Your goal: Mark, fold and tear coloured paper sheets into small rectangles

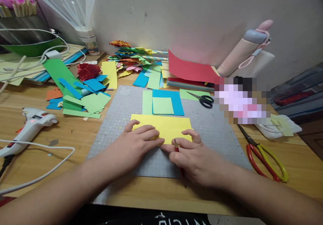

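Observation:
A sheet of yellow paper point(171, 125) lies on the grey cutting mat point(214, 144) in front of me. My left hand point(141, 141) rests on the paper's left part, fingers spread, with the thumb near the close edge. A dark red pencil point(177, 147) is tucked in my right hand point(193, 154), its sharpened tip pointing away from me. Fingers of that hand also touch the paper's right part and near edge. Just beyond are a blue sheet point(178, 101) and a light green square point(163, 106) lying over it.
Small black scissors point(205, 100) lie at the mat's back right; larger red-and-yellow-handled scissors point(262, 157) are right of it. A white glue gun point(32, 127) with a cable sits left. Paper scraps point(94, 102), a red-covered stack point(191, 67) and a tumbler point(244, 50) stand behind.

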A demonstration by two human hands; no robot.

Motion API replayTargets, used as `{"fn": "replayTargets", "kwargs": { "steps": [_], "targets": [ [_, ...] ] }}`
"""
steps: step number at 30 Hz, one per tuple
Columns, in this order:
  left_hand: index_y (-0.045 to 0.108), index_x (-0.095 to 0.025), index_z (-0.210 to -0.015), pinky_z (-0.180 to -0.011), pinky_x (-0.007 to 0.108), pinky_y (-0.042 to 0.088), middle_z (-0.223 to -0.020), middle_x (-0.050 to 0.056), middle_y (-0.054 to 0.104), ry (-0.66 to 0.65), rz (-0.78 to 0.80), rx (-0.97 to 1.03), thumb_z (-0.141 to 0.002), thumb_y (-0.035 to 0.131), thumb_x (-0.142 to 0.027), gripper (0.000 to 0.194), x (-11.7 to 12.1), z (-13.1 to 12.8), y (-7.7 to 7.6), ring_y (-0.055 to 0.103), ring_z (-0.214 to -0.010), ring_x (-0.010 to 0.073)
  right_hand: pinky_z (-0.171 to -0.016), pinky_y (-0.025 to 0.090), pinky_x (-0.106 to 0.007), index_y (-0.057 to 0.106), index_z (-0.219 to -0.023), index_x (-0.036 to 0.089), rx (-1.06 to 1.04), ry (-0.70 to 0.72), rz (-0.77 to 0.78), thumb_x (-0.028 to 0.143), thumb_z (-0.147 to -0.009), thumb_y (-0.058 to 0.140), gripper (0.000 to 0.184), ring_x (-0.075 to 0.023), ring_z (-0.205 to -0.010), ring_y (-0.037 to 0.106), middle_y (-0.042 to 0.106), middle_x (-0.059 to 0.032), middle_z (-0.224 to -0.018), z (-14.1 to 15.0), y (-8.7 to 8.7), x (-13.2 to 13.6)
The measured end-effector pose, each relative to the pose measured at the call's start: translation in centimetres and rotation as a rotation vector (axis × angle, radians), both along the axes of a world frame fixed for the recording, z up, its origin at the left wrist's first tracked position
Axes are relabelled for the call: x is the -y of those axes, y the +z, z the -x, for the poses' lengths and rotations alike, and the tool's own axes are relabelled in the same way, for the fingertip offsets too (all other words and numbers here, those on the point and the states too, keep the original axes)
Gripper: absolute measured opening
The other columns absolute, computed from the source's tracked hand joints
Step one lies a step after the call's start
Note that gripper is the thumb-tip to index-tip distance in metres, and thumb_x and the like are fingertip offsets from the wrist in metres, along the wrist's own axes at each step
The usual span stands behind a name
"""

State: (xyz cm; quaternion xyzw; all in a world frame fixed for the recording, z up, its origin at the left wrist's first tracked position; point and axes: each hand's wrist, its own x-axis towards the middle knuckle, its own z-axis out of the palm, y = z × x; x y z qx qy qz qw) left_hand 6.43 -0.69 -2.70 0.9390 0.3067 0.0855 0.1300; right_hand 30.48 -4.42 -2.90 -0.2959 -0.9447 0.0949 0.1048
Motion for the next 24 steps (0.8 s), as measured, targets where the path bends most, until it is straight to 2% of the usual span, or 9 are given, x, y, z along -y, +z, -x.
{"fn": "replayTargets", "kwargs": {
  "steps": [6, 11, 18, 24],
  "targets": [
    [0.052, -0.035, -0.122, -0.105, 0.038, 0.006, -0.116, -0.004, 0.063, 0.005, 0.011, -0.006, -0.096, 0.039, -0.015, 0.035, 0.0, 0.1, 0.0, 0.048, -0.119, 0.014, -0.105, 0.01, -0.044, 0.054, -0.091, 0.024, 0.007, -0.046, 0.035, 0.002, -0.081, 0.043, 0.027, -0.0155, -0.09, 0.056, 0.07, 0.0023, -0.103, -0.5, 0.7, 0.3],
    [0.052, -0.035, -0.123, -0.106, 0.039, 0.005, -0.116, -0.004, 0.063, 0.004, 0.001, 0.002, -0.096, 0.039, -0.015, 0.036, 0.0, 0.1, -0.3, 0.049, -0.119, 0.0145, -0.106, 0.009, -0.045, 0.054, -0.091, 0.025, 0.061, -0.04, 0.052, 0.0, -0.079, 0.043, 0.03, -0.0142, -0.088, 0.057, 0.069, 0.0033, -0.107, -1.8, 1.1, 0.4],
    [0.052, -0.035, -0.121, -0.107, 0.04, 0.004, -0.116, -0.004, 0.062, 0.005, -0.01, 0.016, -0.096, 0.04, -0.016, 0.033, 0.0, 0.2, -0.5, 0.05, -0.118, 0.0152, -0.102, 0.016, -0.047, 0.054, -0.09, 0.026, 0.131, -0.071, -0.03, -0.003, -0.067, 0.041, 0.04, -0.0159, -0.09, 0.06, 0.067, 0.0061, -0.116, -5.0, 1.2, 1.1],
    [0.052, -0.035, -0.121, -0.107, 0.04, 0.003, -0.117, -0.005, 0.062, 0.004, -0.005, 0.026, -0.096, 0.041, -0.015, 0.034, 0.0, 0.3, -0.5, 0.05, -0.118, 0.0145, -0.097, 0.024, -0.049, 0.051, -0.081, 0.026, 0.147, -0.155, -0.057, -0.002, -0.061, 0.038, 0.037, -0.0171, -0.082, 0.062, 0.07, 0.008, -0.111, -7.3, 1.8, 1.8]
  ]
}}
